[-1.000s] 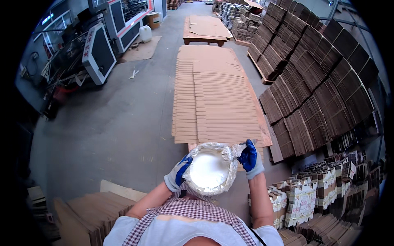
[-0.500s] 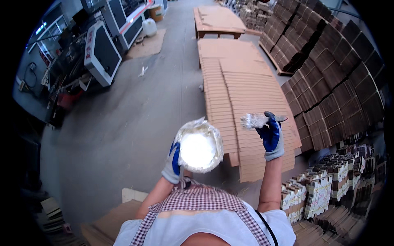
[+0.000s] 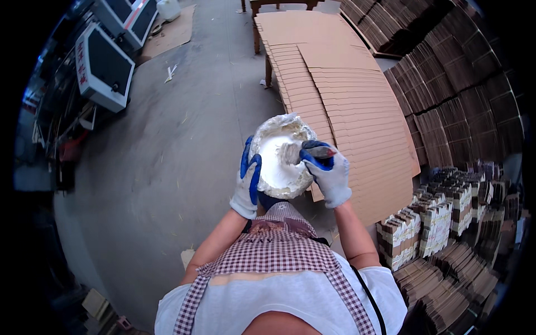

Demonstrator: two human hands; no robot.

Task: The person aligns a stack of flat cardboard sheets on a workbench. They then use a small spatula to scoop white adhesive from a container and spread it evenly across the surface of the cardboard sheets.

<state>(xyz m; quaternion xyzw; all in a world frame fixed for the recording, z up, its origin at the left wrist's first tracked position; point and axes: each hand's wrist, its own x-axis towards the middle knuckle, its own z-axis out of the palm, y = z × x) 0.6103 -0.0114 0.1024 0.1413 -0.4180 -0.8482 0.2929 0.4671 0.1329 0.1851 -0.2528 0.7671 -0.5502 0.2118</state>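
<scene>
In front of me is a round tub of white glue (image 3: 272,162), its rough rim crusted with dried white stuff. My left hand (image 3: 248,178), in a blue-and-white work glove, grips the tub's left side. My right hand (image 3: 329,174), gloved the same way, is closed round the handle of a brush (image 3: 290,153). The pale bristles reach over the rim and touch the white contents at the right of the opening. Right of the tub, overlapping cardboard sheets (image 3: 357,111) lie in staggered rows on a long table.
Bundled cardboard stacks (image 3: 463,106) rise along the right side. Lower right stand several tied bundles of white-and-brown folded cartons (image 3: 435,226). A grey-and-black machine (image 3: 106,67) is at the left, beyond the grey floor (image 3: 151,162). A wooden table leg (image 3: 268,71) shows under the sheets.
My right hand has brought the brush from above the cardboard leftward into the tub. The tub sits a little higher in view, and the view has tipped down nearer the table.
</scene>
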